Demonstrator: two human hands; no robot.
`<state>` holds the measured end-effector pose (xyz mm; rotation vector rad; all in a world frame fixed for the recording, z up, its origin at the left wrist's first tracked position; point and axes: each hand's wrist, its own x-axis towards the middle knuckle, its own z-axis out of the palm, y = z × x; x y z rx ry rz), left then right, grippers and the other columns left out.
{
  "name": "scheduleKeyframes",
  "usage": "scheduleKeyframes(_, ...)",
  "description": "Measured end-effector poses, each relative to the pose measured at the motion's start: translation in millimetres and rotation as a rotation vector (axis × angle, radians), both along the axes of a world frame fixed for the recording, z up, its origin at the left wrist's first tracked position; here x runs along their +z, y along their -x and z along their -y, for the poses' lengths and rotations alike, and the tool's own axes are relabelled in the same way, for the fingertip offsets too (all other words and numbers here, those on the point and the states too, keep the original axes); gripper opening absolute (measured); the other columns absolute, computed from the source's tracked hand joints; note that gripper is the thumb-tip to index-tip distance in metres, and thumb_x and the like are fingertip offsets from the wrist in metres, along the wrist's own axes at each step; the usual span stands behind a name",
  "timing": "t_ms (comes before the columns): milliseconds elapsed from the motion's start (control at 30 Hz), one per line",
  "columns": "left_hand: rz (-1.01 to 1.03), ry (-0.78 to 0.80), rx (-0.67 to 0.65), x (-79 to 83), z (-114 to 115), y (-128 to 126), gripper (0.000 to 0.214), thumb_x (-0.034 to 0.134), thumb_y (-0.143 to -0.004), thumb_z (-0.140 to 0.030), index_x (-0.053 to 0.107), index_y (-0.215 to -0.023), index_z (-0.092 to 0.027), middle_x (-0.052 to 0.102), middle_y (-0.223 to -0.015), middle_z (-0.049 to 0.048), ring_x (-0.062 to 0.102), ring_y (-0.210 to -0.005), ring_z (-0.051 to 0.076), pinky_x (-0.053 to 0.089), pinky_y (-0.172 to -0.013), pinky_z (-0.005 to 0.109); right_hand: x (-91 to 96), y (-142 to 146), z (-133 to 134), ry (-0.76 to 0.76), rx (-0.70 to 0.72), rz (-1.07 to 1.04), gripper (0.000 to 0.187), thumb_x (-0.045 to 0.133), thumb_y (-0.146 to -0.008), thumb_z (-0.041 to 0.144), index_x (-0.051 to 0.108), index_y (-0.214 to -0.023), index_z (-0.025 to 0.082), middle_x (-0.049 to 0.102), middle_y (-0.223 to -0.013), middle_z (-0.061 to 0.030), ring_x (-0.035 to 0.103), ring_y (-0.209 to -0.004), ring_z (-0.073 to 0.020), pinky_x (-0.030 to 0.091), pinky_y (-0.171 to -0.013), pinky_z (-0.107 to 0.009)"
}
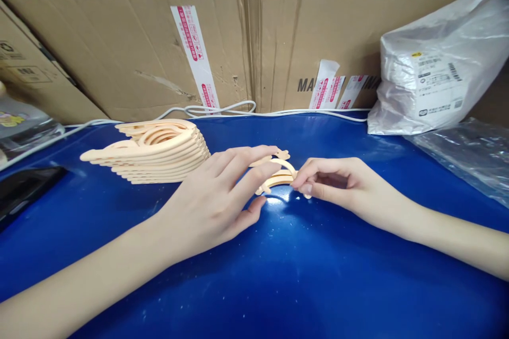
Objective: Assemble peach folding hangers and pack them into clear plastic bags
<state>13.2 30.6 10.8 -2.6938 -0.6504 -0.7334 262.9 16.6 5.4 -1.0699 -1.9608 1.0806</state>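
Observation:
Peach-coloured, thin curved plastic pieces (283,176) lie on the blue tabletop between my hands, partly hidden by my fingers. My right hand (338,183) is closed in a pinch at the right end of an arched piece. Over the left end reaches my left hand (222,190), its fingers stretched out and apart, with the thumb low beside the piece. Whether those fingertips press on it I cannot tell. Left of this hand stands a neat stack of similar peach-coloured pieces (159,161), with pointed ends and curved openings.
Cardboard (222,53) walls off the back of the blue table (278,275), with a white cable (302,112) along its foot. A labelled plastic bag (433,69) stands at the back right, beside clear plastic film (473,153). A black flat object (27,190) lies at the left edge.

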Motion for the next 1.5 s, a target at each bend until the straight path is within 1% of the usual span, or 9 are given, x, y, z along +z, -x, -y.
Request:
scheduleKeyframes(133, 0.062, 0.062, 0.024, -3.4, -1, -1, 0.043, 0.058, -0.092, -0.016, 0.043, -0.131, -0.009, 0.060, -0.125, 0.0152, 0.058, -0.115, 0.025, 0.048, -0.095, 0.037, -0.1, -2, -5, 0.017, -0.070, -0.067, 0.016, 0.063, -0.090, 0.033, 0.070, -0.094, 0.019, 0.071, -0.083, -0.0015, 0.064, -0.074, -0.0151, 0.051, -0.067, -0.028)
scheduleKeyframes(300, -0.032, 0.097, 0.064, -6.8, -2, -3, 0.013, 0.057, -0.094, -0.024, 0.055, -0.101, -0.013, 0.063, -0.115, 0.0129, 0.059, -0.106, 0.027, 0.050, -0.089, 0.042, -3.2, -5, -9, 0.034, -0.137, -0.149, 0.022, 0.071, -0.085, 0.037, 0.071, -0.099, 0.020, 0.071, -0.085, -0.0008, 0.062, -0.070, -0.0122, 0.050, -0.063, -0.026)
scheduleKeyframes(433, -0.065, 0.136, 0.075, -9.9, -3, -4, 0.012, 0.055, -0.095, -0.027, 0.054, -0.092, -0.015, 0.061, -0.119, 0.0148, 0.056, -0.113, 0.030, 0.051, -0.092, 0.047, -4.8, -7, -12, 0.044, -0.172, -0.201, 0.024, 0.076, -0.082, 0.037, 0.073, -0.099, 0.021, 0.072, -0.089, -0.0007, 0.064, -0.074, -0.0120, 0.052, -0.067, -0.025)
scheduleKeyframes(600, -0.102, 0.181, 0.065, -11.4, -4, -5, 0.014, 0.050, -0.098, -0.028, 0.053, -0.093, -0.015, 0.056, -0.131, 0.0171, 0.050, -0.125, 0.033, 0.050, -0.097, 0.050, -7.6, -7, -15, 0.039, -0.168, -0.230, 0.019, 0.076, -0.082, 0.034, 0.073, -0.097, 0.022, 0.071, -0.083, 0.0023, 0.060, -0.068, -0.0080, 0.047, -0.062, -0.020)
scheduleKeyframes(733, -0.140, 0.176, 0.062, -8.4, -3, -6, 0.015, 0.051, -0.098, -0.029, 0.054, -0.095, -0.014, 0.055, -0.135, 0.0196, 0.047, -0.129, 0.035, 0.048, -0.100, 0.054, -10.3, -7, -16, 0.028, -0.134, -0.236, 0.016, 0.074, -0.084, 0.032, 0.071, -0.096, 0.021, 0.071, -0.088, 0.0018, 0.063, -0.075, -0.0092, 0.050, -0.069, -0.021)
scheduleKeyframes(933, -0.165, 0.153, 0.069, -7.2, -3, -8, 0.017, 0.051, -0.098, -0.028, 0.056, -0.096, -0.013, 0.057, -0.132, 0.0197, 0.050, -0.127, 0.036, 0.051, -0.099, 0.054, -14.9, -8, -14, -0.038, -0.100, -0.217, 0.017, 0.071, -0.088, 0.033, 0.070, -0.101, 0.022, 0.070, -0.101, 0.0009, 0.065, -0.091, -0.0109, 0.051, -0.082, -0.022)
scheduleKeyframes(1100, -0.194, 0.080, 0.090, -8.5, 0, -8, 0.018, 0.051, -0.098, -0.028, 0.059, -0.100, -0.012, 0.055, -0.136, 0.0210, 0.050, -0.128, 0.039, 0.050, -0.099, 0.056, -18.5, -7, -13, -0.079, -0.096, -0.193, 0.018, 0.068, -0.091, 0.034, 0.067, -0.104, 0.022, 0.067, -0.094, 0.0014, 0.063, -0.085, -0.0104, 0.050, -0.080, -0.023)
scheduleKeyframes(1367, -0.182, -0.027, 0.103, -11.9, 4, -8, 0.020, 0.053, -0.097, -0.027, 0.062, -0.096, -0.009, 0.061, -0.128, 0.0205, 0.055, -0.124, 0.038, 0.053, -0.095, 0.054, -19.9, -5, -10, -0.141, -0.109, -0.139, 0.017, 0.066, -0.092, 0.032, 0.066, -0.103, 0.020, 0.065, -0.096, -0.0002, 0.062, -0.085, -0.0121, 0.049, -0.080, -0.027)
scheduleKeyframes(1500, -0.171, -0.029, 0.116, -12.7, 4, -7, 0.022, 0.051, -0.097, -0.026, 0.062, -0.101, -0.008, 0.062, -0.127, 0.0195, 0.056, -0.122, 0.036, 0.054, -0.096, 0.053, -19.6, -5, -9, -0.164, -0.112, -0.124, 0.017, 0.066, -0.092, 0.033, 0.066, -0.102, 0.020, 0.065, -0.099, -0.0010, 0.061, -0.087, -0.0130, 0.049, -0.081, -0.028)
